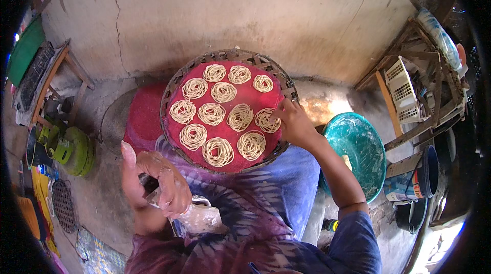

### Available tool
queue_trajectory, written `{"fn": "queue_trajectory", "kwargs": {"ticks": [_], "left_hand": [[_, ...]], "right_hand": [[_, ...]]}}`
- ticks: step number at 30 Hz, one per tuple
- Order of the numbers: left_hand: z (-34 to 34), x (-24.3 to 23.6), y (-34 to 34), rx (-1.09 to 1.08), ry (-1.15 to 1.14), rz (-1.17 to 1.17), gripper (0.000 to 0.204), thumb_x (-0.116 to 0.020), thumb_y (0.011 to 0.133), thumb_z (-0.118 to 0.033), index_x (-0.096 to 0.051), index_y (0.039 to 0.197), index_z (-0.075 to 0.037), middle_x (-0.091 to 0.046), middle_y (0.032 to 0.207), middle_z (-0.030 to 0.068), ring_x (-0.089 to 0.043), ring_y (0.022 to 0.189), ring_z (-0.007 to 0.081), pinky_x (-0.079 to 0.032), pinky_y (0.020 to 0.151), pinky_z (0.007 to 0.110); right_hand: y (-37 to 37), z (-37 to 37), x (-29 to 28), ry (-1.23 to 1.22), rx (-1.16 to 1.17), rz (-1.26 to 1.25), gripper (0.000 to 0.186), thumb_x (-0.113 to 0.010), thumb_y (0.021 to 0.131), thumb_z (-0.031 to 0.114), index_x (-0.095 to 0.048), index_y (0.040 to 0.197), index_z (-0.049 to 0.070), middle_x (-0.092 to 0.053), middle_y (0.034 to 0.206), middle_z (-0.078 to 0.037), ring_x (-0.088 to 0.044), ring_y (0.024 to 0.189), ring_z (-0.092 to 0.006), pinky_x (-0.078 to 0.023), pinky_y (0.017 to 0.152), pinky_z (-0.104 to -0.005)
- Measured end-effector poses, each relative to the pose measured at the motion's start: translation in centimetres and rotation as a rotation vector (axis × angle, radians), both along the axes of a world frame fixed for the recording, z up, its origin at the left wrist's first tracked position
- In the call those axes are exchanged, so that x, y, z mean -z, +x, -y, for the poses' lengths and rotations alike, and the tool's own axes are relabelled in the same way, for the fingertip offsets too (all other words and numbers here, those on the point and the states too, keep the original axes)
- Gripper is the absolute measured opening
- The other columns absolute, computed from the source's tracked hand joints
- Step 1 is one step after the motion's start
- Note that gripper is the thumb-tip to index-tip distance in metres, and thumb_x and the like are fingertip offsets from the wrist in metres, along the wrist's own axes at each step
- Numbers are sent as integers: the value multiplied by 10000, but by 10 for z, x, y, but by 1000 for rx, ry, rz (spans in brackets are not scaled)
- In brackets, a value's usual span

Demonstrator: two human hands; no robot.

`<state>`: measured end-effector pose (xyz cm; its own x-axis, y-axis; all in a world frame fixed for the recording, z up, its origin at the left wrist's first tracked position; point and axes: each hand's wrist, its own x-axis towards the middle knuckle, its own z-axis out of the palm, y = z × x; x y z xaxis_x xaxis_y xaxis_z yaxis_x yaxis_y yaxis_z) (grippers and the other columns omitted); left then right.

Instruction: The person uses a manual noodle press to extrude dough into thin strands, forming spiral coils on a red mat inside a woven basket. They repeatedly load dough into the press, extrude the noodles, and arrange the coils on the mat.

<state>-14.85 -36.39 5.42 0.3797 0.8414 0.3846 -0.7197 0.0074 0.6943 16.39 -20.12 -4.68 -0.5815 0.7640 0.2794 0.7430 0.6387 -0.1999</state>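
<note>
A round woven bamboo tray [190, 63] lined with red cloth [232, 127] rests at my lap. Several round coils of pale dough strands [223, 92] lie spaced out on the cloth. My right hand [296, 124] reaches over the tray's right rim, its fingers closed and bent onto the edge of the rightmost coil [266, 120]. Below the tray at the left, my left hand [163, 184] is smeared with pale dough. Its fingers curl around the upper end of a whitish, dough-smeared bag [200, 219], with the thumb pointing up. The hand partly hides the bag.
A teal basin [358, 154] smeared with white stands right of my lap, buckets [411, 177] beyond it. A wooden rack [394, 103] with a white plastic basket [401, 90] is at the far right. Left are a red seat [148, 113], a green gas cylinder [76, 151] and a wooden table [53, 80].
</note>
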Motion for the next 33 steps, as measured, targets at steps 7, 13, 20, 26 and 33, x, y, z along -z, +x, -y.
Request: {"fn": "queue_trajectory", "kwargs": {"ticks": [7,13,20,26,33], "left_hand": [[-4,19,-4,-1,-78,11,862,-19,924,-686,-439,512,-56,-459,399,131,-404,270,242,-387,326,357],[-3,16,5,-65,-146,-23,836,-95,963,-633,-418,445,-61,-434,369,96,-400,269,206,-373,344,329],[-4,21,0,-45,-131,-1,844,-88,958,-643,-433,459,-56,-432,374,102,-405,281,218,-369,350,339],[-6,29,-7,10,-71,19,858,-35,922,-690,-455,523,-58,-470,404,142,-419,277,262,-380,333,387],[-5,37,-10,32,-73,44,860,-51,920,-700,-467,541,-49,-473,418,134,-443,305,256,-372,343,373]], "right_hand": [[-4,0,4,50,24,15,307,-552,726,54,-694,985,137,-542,998,-108,-545,965,-308,-425,842,-434],[-6,4,1,66,52,35,294,-546,751,72,-702,985,156,-548,1009,-103,-548,960,-291,-422,822,-423],[-8,5,7,68,61,13,280,-533,771,70,-685,996,140,-552,1002,-105,-549,952,-296,-422,815,-422],[-18,17,-3,69,32,-78,297,-552,738,10,-687,971,133,-552,1024,-107,-547,971,-310,-422,830,-427],[-38,52,-12,-136,-203,-144,340,-564,700,-67,-694,928,149,-525,1089,-94,-520,1038,-306,-404,879,-413]]}}
